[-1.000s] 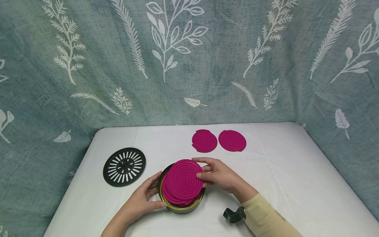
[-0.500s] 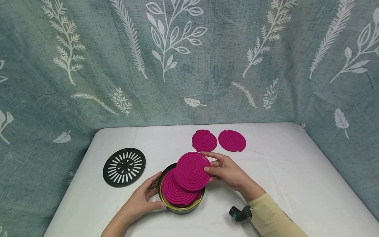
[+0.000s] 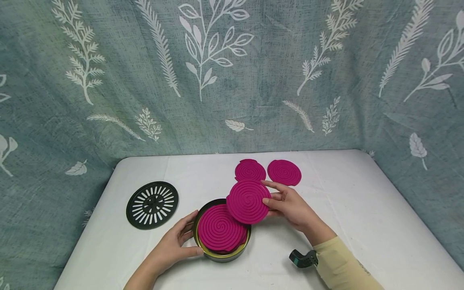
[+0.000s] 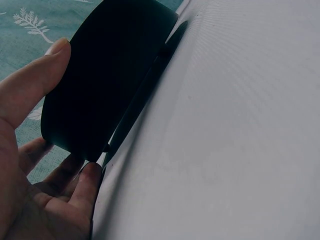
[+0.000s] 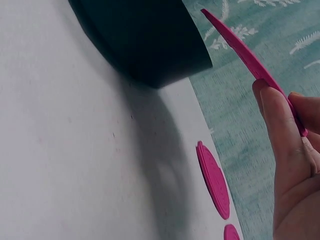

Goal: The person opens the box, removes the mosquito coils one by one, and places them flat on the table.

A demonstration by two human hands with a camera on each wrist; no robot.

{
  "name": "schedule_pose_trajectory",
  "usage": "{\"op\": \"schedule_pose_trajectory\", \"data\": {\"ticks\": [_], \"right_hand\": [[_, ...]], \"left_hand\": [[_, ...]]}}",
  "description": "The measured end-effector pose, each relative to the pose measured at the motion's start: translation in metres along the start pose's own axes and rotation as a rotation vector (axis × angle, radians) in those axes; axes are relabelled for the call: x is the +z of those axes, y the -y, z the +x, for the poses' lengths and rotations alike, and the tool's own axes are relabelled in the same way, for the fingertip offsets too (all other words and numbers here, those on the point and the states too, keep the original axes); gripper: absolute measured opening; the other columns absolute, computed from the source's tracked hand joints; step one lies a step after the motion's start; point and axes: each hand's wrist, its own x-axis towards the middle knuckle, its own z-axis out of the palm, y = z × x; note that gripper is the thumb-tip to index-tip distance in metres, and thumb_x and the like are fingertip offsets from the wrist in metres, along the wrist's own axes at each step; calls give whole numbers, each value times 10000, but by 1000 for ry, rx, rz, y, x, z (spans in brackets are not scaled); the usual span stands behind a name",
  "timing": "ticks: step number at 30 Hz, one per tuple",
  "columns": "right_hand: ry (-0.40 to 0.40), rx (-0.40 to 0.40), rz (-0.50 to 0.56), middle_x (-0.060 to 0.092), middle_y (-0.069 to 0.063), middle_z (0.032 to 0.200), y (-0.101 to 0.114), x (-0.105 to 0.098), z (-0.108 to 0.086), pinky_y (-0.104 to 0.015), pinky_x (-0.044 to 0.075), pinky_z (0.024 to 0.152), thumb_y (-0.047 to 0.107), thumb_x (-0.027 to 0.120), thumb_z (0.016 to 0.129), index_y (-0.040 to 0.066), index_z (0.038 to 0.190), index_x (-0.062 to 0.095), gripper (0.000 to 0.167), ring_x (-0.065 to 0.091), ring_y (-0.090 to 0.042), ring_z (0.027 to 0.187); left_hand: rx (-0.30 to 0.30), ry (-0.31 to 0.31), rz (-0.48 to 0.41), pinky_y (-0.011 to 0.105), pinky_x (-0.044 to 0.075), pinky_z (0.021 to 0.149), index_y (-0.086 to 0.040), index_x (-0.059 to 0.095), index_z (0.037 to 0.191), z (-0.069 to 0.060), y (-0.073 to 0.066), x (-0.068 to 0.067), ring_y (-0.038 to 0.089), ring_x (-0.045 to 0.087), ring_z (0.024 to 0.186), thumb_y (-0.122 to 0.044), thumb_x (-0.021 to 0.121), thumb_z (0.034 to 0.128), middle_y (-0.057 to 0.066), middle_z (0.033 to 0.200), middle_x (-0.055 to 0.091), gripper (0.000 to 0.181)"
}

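Note:
A round dark tin [image 3: 222,257] with a yellowish inside sits near the table's front, holding a stack of pink spiral mosquito coils [image 3: 217,229]. My left hand [image 3: 172,243] grips the tin's left side, thumb in front and fingers behind; the left wrist view shows the tin's dark wall [image 4: 110,75] between them. With thumb and fingers, my right hand [image 3: 293,207] pinches the right edge of another pink mosquito coil [image 3: 248,203]. This coil is raised and tilted over the tin's right rear rim, apart from the tin in the right wrist view.
Two pink coils lie flat at the back of the table, a left one [image 3: 250,170] and a right one [image 3: 284,172]. On the left lies a black slotted lid [image 3: 153,204]. A dark wrist device [image 3: 303,259] is at the right sleeve. A patterned curtain [image 3: 217,80] hangs behind.
My right hand has lifted the coil off the stack and moved it right and backward, uncovering the coil below. The left hand and the tin have stayed put.

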Motion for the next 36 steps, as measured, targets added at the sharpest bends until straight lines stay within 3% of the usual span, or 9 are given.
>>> {"op": "schedule_pose_trajectory", "data": {"ticks": [7,16,25,31,36], "right_hand": [[-44,-11,5,680,-220,1048,0,-15,-3,-415,642,738,65,669,942,98,1517,366,651,705,-219,781],[-118,-13,-11,664,-217,1084,-1,-32,-7,-449,629,777,76,671,943,108,1523,354,662,706,-228,828],[-176,-3,-2,675,-172,1038,0,-46,-8,-498,584,828,95,683,940,157,1525,359,672,700,-198,790],[-202,-5,9,680,-162,1026,0,-57,-10,-404,623,793,105,677,947,144,1539,339,683,695,-179,781],[-222,-9,10,677,-160,1070,-1,-65,-11,-431,599,843,98,664,955,131,1544,320,684,700,-180,821]], "left_hand": [[-1,-5,5,214,405,1097,-262,392,1502,0,0,0,165,423,1355,-200,963,598,-22,1488,428,1072],[37,12,-7,218,391,1108,-214,382,1513,-1,1,0,215,408,1370,-177,945,634,27,1505,415,1045],[5,3,2,213,395,1103,-252,382,1510,0,0,0,172,417,1361,-189,957,608,-13,1494,423,1071],[-9,-10,14,210,405,1095,-268,387,1506,1,1,0,162,426,1352,-213,966,591,-28,1487,429,1085],[-9,-13,23,205,404,1093,-271,386,1506,1,1,0,160,426,1352,-217,966,591,-31,1487,429,1085]]}}
